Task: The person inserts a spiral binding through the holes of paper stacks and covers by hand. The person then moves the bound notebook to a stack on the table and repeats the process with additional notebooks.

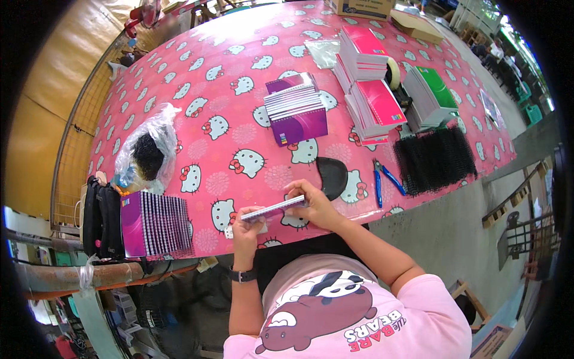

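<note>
A thin notebook with a purple cover is held nearly edge-on above the near edge of the table, its white page edges showing. My left hand grips its left end, and my right hand pinches its right end between thumb and fingers. Left of my hands stands a row of purple notebooks with dark spiral bindings along their edges. Beyond the hands lies a pile of purple notebooks. A black rounded flat piece rests just past my right hand.
Blue-handled cutters lie at right beside a mat of black binding coils. Stacks of pink and green notebooks stand behind, near a tape roll. A clear plastic bag with black coils sits at left. Cardboard boxes are at the back.
</note>
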Motion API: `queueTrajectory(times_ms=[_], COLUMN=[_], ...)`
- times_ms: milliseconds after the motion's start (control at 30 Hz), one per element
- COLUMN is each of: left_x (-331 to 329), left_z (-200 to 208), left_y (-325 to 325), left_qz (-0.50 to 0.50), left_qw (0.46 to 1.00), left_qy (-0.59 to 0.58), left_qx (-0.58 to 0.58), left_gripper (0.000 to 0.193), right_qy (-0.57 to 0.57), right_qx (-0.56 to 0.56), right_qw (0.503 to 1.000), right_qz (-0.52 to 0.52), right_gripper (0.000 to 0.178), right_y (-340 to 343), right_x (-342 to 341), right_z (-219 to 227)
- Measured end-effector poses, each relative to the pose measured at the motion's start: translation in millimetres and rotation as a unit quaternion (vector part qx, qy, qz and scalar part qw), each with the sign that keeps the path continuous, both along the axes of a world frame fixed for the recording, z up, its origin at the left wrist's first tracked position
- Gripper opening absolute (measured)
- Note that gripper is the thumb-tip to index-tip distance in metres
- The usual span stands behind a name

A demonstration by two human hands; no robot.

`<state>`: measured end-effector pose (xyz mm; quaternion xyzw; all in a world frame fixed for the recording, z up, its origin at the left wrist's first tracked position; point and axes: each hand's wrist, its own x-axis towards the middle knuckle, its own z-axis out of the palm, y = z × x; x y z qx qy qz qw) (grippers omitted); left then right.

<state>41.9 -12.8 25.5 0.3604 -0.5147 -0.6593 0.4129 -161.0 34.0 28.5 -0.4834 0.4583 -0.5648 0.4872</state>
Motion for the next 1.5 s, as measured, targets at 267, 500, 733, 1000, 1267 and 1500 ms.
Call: queueTrajectory(times_ms=[267, 500, 733, 1000, 1267, 1500], left_x=[-45, -51, -68, -68, -70, -70], left_z=[40, 37, 38, 37, 35, 39], left_y=[22, 21, 22, 22, 22, 22], left_qz=[0.089, 0.063, 0.048, 0.057, 0.057, 0.042], left_qw=[0.792, 0.823, 0.826, 0.822, 0.824, 0.830], left_qy=[-0.360, -0.316, -0.305, -0.311, -0.312, -0.310], left_qx=[-0.485, -0.467, -0.472, -0.474, -0.469, -0.461], left_gripper=[0.037, 0.018, 0.021, 0.023, 0.024, 0.023], right_qy=[0.105, 0.182, 0.643, 0.525, 0.502, 0.484], right_qx=[-0.010, 0.107, 0.168, 0.197, 0.170, 0.058], right_qw=[0.994, 0.965, 0.627, 0.723, 0.727, 0.765], right_qz=[-0.030, -0.155, -0.406, -0.403, -0.437, -0.421], right_gripper=[0.037, 0.016, 0.041, 0.022, 0.019, 0.024], right_y=[1, 31, 64, 62, 66, 70], right_x=[8, -99, -203, -209, -221, -213], right_z=[-15, 56, -7, 5, 21, 38])
